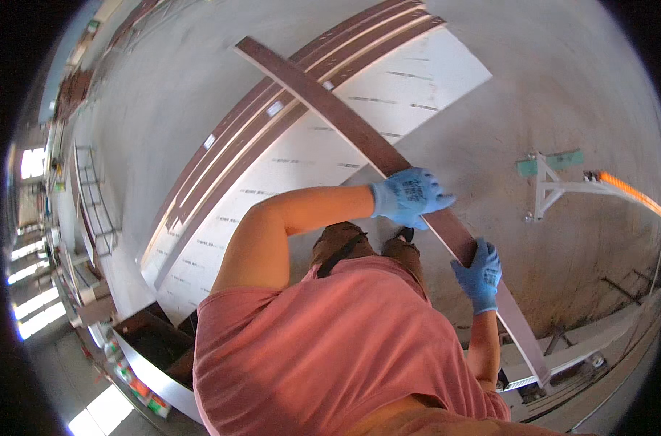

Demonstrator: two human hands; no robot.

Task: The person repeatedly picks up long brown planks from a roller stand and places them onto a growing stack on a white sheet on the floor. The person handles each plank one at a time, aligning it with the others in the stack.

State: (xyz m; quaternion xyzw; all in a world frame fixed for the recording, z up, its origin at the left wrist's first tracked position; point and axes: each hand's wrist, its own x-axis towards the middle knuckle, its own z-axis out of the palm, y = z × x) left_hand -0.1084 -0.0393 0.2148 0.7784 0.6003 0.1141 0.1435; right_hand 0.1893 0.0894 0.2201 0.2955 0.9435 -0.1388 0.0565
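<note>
As the left hand (410, 198) and right hand (481, 276) (blue gloves (403, 192), dark print on their backs) clasp a brown board (376, 150) running from upper left to lower right, a white sheet (276, 173) with dark printed rows spans upper centre.

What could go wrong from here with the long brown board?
The left hand and right hand both grip the long brown board toward its near half, so the far stretch might dip or swing. That far end crosses over the brown strips and could scrape or shift them. A swing to the right might also strike the white bracket.
</note>
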